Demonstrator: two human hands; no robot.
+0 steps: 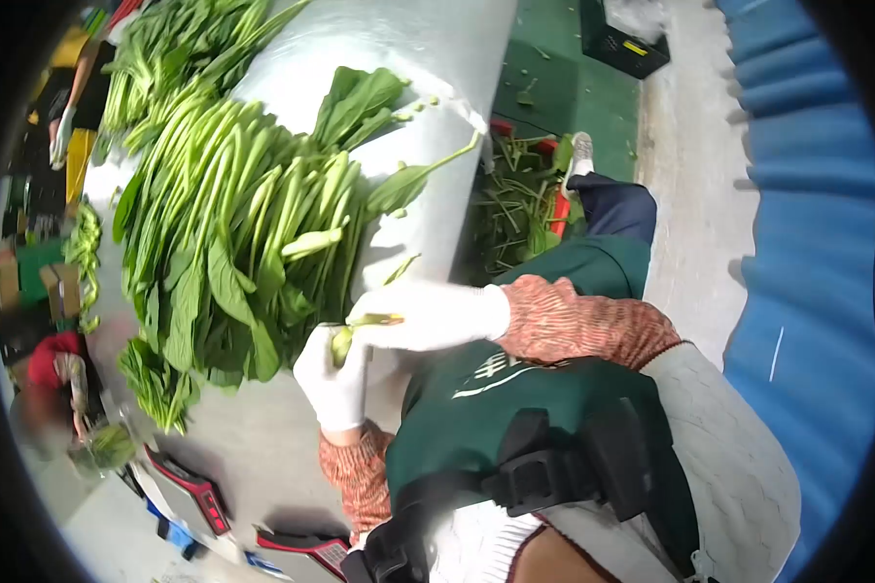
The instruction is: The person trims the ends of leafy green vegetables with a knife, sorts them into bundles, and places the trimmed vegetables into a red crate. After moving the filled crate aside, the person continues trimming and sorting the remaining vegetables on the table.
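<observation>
Overhead, a long grey surface (262, 447) is seen piled with leafy greens (233, 223), their stalks laid roughly side by side and running away from the person toward the far edge. Below the surface's end, a red crate (525, 204) of trimmings is set on the green floor (564, 87). Scales (190, 486) with red rims are lined up along the near edge.

Both white-gloved hands are held together just beside the heap's near corner. A single green stalk (345, 340) is grasped by the left hand (335, 374), closed around its lower part, with its long axis running up toward the right hand (428, 316). The upper end is pinched by the right hand's fingers, whose grip is closed on it. The heap lies up and to the left of both hands, the left hand being nearer.

At the far left, another person's gloved hand (60, 136) is visible.
</observation>
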